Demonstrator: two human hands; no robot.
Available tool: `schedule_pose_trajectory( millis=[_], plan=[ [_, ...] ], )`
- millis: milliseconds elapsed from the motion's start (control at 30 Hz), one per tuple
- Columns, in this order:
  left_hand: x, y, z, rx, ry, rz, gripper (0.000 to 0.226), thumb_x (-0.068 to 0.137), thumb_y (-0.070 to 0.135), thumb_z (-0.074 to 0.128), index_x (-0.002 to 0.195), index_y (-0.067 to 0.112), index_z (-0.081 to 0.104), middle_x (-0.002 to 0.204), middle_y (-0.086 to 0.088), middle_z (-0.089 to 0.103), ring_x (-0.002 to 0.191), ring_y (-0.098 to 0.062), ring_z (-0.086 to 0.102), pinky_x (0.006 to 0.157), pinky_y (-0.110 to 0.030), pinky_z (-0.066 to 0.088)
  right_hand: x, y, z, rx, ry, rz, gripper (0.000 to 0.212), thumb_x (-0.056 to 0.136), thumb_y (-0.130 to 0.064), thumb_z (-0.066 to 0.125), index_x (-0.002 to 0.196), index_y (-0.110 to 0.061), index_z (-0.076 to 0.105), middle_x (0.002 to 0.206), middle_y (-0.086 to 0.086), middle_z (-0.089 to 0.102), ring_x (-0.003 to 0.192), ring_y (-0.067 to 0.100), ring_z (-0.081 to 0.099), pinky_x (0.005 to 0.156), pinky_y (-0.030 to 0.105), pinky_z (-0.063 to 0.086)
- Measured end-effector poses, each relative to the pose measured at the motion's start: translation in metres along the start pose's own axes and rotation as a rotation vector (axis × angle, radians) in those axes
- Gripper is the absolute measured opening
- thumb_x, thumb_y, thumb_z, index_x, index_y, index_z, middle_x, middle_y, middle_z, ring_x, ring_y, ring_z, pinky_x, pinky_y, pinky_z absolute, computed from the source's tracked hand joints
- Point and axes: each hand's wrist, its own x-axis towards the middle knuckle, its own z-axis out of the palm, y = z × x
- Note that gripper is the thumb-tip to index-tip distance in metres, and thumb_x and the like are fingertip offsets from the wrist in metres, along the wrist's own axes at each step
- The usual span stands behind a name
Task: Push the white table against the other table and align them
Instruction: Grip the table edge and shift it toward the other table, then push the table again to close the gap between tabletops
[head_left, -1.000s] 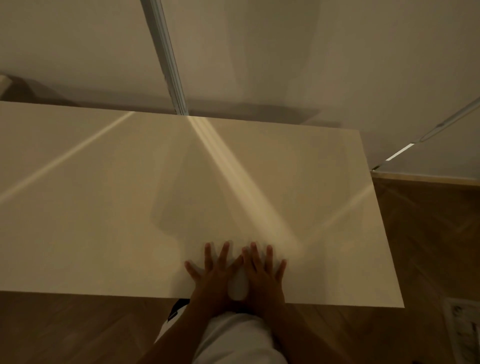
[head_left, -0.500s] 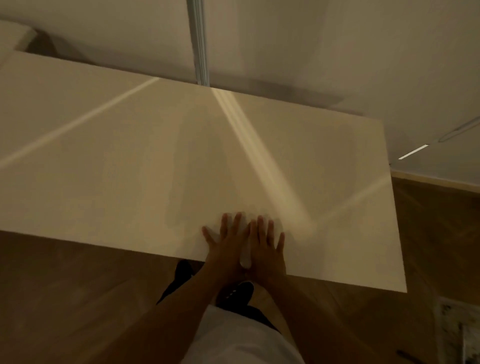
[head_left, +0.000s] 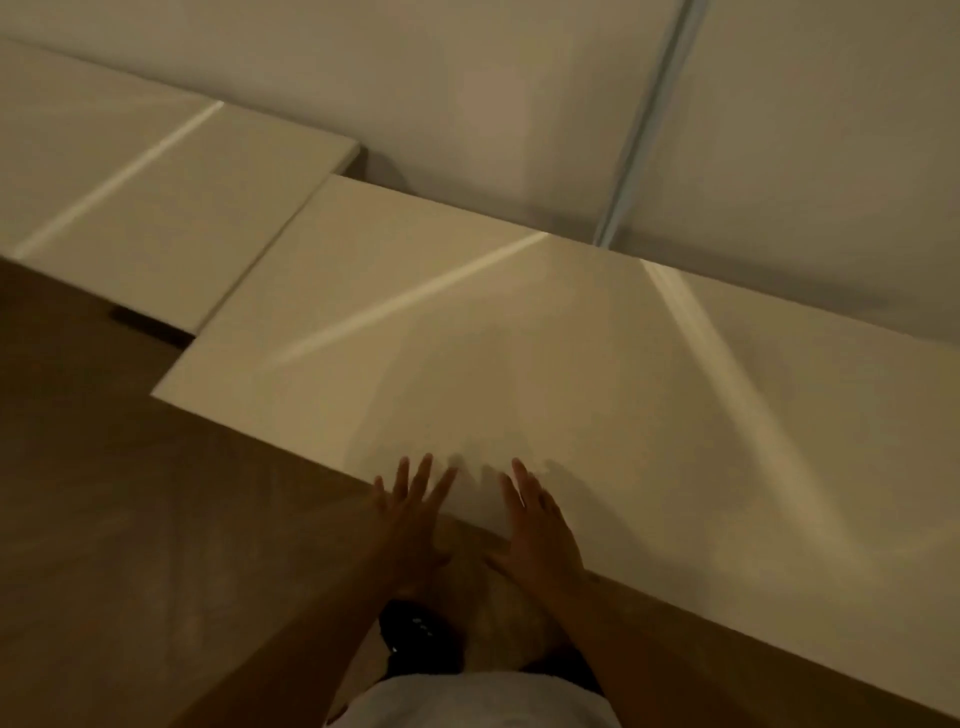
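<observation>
1. The left hand (head_left: 413, 512) is flat and spread wide, holding nothing, its fingers (head_left: 423, 475) reaching over the near edge of the white table (head_left: 571, 374). Whether the palm presses on the top or hangs just off the edge cannot be told.
2. The right hand (head_left: 535, 525) sits just right of it, also open and empty, fingers splayed on the near edge. Both hands are close together near the middle of that edge.
3. Risk: with both hands so close together, one uneven shove could swing the table rather than slide it straight, leaving it angled.
4. Risk: flat palms on a smooth, glossy top may slip forward instead of carrying the table along.
5. The white table lies across the middle and right of the scene. Its left end meets the right end of the other table (head_left: 156, 192), which sits far left.
6. The two tops appear to touch or nearly touch along that seam, but they are offset: the white table's near edge sits nearer the person, and the other table's far corner reaches further back.
7. Risk: pushing further left would only jam the ends together; the offset probably needs a push away from the person.
8. The wall (head_left: 519, 78) stands just behind both tables. A hard push could knock the far edge into it.
9. A dark shoe (head_left: 415, 631) rests on the wooden floor (head_left: 130, 493) below the hands, near where a table leg might catch it.
</observation>
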Motion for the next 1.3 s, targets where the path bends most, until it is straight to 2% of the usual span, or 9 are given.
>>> schedule_pose_trajectory(
  millis=[200, 367, 433, 533, 667, 800, 1033, 1167, 1300],
  plan=[
    [-0.028, -0.148, -0.033, -0.076, 0.075, -0.081, 0.099, 0.084, 0.063, 0.060, 0.158, 0.034, 0.000, 0.166, -0.005, -0.005, 0.151, -0.035, -0.006, 0.118, -0.063, 0.010, 0.060, -0.099, 0.003, 0.011, 0.085, -0.089, 0.095, 0.090, -0.063, 0.052, 0.158, -0.023, 0.000, 0.164, 0.006, 0.018, 0.148, 0.028, 0.024, 0.119, 0.041, 0.024],
    [-0.018, -0.195, -0.042, -0.192, 0.176, -0.141, 0.078, 0.093, 0.061, 0.048, 0.157, 0.029, 0.016, 0.165, -0.006, 0.010, 0.150, -0.033, 0.012, 0.116, -0.056, 0.023, 0.097, -0.151, -0.004, -0.066, 0.033, -0.165, 0.096, 0.089, -0.064, 0.053, 0.158, -0.024, -0.001, 0.165, 0.006, 0.006, 0.149, 0.030, 0.015, 0.118, 0.042, 0.021],
    [-0.011, -0.199, -0.048, -0.441, 0.292, -0.275, 0.072, 0.094, 0.054, 0.054, 0.153, 0.021, 0.030, 0.157, -0.009, 0.032, 0.141, -0.030, 0.035, 0.108, -0.042, 0.038, 0.112, -0.164, 0.000, -0.064, 0.017, -0.182, 0.091, 0.091, -0.064, 0.049, 0.157, -0.024, 0.002, 0.165, 0.006, 0.008, 0.149, 0.030, 0.017, 0.118, 0.042, 0.022],
    [0.003, -0.199, -0.063, -0.930, 0.408, -0.580, 0.066, 0.093, 0.052, 0.056, 0.143, 0.011, 0.043, 0.114, -0.005, 0.062, 0.107, -0.026, 0.062, 0.079, -0.023, 0.045, 0.137, -0.184, 0.007, 0.043, 0.013, -0.198, 0.075, 0.094, -0.059, 0.045, 0.155, -0.025, 0.017, 0.161, 0.002, 0.021, 0.145, 0.025, 0.026, 0.115, 0.039, 0.032],
    [0.023, -0.226, -0.066, -1.559, 0.354, -0.916, 0.059, 0.086, 0.060, 0.058, 0.128, 0.018, 0.053, 0.109, -0.011, 0.065, 0.095, -0.028, 0.065, 0.082, -0.045, 0.055, 0.171, -0.224, 0.002, 0.432, 0.013, -0.088, 0.048, 0.097, -0.046, 0.050, 0.141, -0.025, 0.048, 0.140, -0.003, 0.052, 0.127, 0.014, 0.048, 0.102, 0.028, 0.041],
    [0.037, -0.241, -0.081, -1.869, 0.404, -0.952, 0.026, 0.103, 0.040, 0.044, 0.110, 0.018, 0.056, 0.090, 0.000, 0.062, 0.078, -0.016, 0.060, 0.064, -0.035, 0.050, 0.205, -0.271, -0.012, 0.699, -0.054, 0.056, 0.040, 0.098, -0.044, 0.051, 0.129, -0.021, 0.059, 0.126, 0.001, 0.065, 0.106, 0.012, 0.061, 0.089, 0.025, 0.047],
    [0.053, -0.275, -0.099, -2.034, 0.325, -1.041, 0.031, 0.103, 0.042, 0.043, 0.103, 0.016, 0.060, 0.101, -0.008, 0.064, 0.092, -0.022, 0.062, 0.069, -0.035, 0.050, 0.244, -0.312, -0.006, 0.972, -0.263, 0.376, 0.051, 0.078, -0.061, 0.043, 0.101, -0.023, 0.068, 0.100, 0.003, 0.071, 0.093, 0.023, 0.066, 0.092, 0.050, 0.054],
    [0.067, -0.304, -0.097, -2.094, 0.289, -1.102, 0.036, 0.102, 0.044, 0.046, 0.117, 0.012, 0.054, 0.108, -0.013, 0.060, 0.105, -0.030, 0.057, 0.091, -0.042, 0.050, 0.257, -0.328, 0.004, 1.087, -0.276, 0.499, 0.049, 0.081, -0.058, 0.043, 0.067, -0.018, 0.067, 0.073, 0.008, 0.070, 0.074, 0.030, 0.066, 0.087, 0.051, 0.054],
    [0.081, -0.334, -0.090, -2.135, 0.169, -1.054, 0.052, 0.100, 0.053, 0.044, 0.122, 0.006, 0.054, 0.113, -0.018, 0.061, 0.102, -0.034, 0.060, 0.090, -0.046, 0.050, 0.264, -0.363, -0.007, 1.322, -0.228, 0.715, 0.039, 0.099, -0.040, 0.047, 0.091, -0.009, 0.070, 0.090, 0.011, 0.075, 0.080, 0.027, 0.073, 0.083, 0.046, 0.060]
  ],
)
